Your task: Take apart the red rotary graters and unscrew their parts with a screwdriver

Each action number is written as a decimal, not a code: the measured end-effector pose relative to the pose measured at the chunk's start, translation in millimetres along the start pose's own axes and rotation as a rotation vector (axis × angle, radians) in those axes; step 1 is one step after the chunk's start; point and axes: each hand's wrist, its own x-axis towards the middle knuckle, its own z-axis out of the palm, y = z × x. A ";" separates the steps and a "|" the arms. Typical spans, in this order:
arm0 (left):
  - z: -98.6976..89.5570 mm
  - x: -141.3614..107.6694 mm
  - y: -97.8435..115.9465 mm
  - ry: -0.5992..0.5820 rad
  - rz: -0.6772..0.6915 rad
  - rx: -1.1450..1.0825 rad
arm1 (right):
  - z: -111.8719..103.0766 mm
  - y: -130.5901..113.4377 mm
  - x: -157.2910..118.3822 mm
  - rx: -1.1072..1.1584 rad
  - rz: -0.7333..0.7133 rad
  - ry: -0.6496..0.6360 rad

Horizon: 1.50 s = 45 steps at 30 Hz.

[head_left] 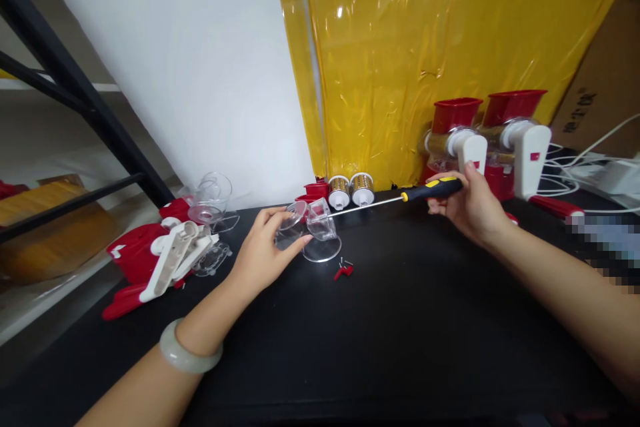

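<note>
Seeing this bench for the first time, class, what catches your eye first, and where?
Glossy yellow plastic wrap fills much of the background, right of centre. Above the black table, a screwdriver in the right-hand grip points its shaft toward a clear plastic housing in the left-hand grip. Two red-and-white rotary graters stand at the right.

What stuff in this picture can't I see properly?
All in the head view:
- Screwdriver tip: gets lost in the clear plastic part.
- Little metal bits by the small red piece: too small to tell if they're screws.
- Brown carton: cut off by the right edge.
- Thing below the cables: blurred by squares.
</note>
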 end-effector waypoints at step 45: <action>-1.7 -0.1 1.2 -0.004 0.013 0.007 | 4.6 -0.6 -3.9 -0.060 -0.122 0.076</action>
